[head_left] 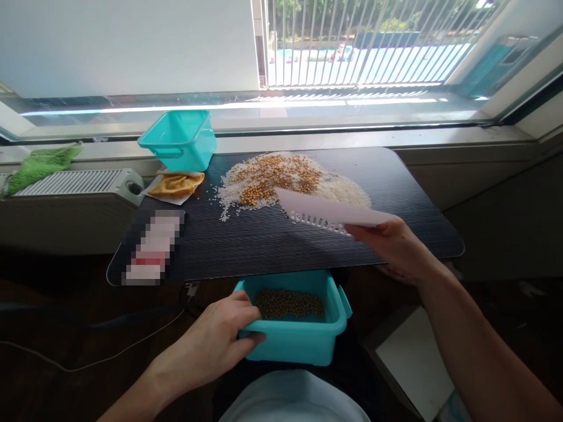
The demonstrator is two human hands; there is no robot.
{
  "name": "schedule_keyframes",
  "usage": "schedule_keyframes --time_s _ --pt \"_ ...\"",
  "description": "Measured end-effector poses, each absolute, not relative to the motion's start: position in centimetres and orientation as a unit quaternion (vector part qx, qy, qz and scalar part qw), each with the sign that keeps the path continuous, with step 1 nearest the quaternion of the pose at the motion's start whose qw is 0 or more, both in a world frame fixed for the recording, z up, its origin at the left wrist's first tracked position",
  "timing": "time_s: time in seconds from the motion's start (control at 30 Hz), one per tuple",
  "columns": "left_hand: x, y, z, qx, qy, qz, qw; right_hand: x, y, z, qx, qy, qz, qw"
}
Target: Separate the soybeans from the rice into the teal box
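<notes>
My left hand [222,331] grips the near left corner of a turquoise plastic bin [292,343], fingers over the rim and thumb outside. Round dried peas or chickpeas [288,303], darkened by shade, cover the bin's floor. A pale sheet of paper [325,208], with a row of punched holes along its near edge, is pinched in my right hand [382,237]. The sheet is tilted over the table, its far left corner at a mixed pile of white rice [343,190] and golden dried peas or chickpeas [281,170]. Whether that corner touches the grains I cannot tell.
The dark table [246,249] bears a second turquoise bin [185,140], a flat pastry [176,183] on paper and a phone-like object [152,246] with a blurred screen. A radiator [83,181] with a green cloth [41,167] is at left. A white cable [109,351] crosses the floor.
</notes>
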State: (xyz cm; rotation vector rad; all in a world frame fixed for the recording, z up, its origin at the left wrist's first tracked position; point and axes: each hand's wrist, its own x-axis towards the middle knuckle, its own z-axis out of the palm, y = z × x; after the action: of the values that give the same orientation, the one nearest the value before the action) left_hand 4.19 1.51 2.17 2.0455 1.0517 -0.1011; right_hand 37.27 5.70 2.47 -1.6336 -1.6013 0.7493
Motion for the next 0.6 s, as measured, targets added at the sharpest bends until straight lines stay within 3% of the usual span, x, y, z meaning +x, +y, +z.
schedule_keyframes --time_s 0.2,0.6 --pt "4.5 1.4 2.3 0.822 0.41 -0.04 0.393 36.6 8.6 1.3 -0.64 -0.626 0.253 0.366" --pt "4.3 1.5 2.1 0.821 0.411 -0.035 0.395 36.1 7.3 2.2 -0.626 -0.629 0.29 0.358"
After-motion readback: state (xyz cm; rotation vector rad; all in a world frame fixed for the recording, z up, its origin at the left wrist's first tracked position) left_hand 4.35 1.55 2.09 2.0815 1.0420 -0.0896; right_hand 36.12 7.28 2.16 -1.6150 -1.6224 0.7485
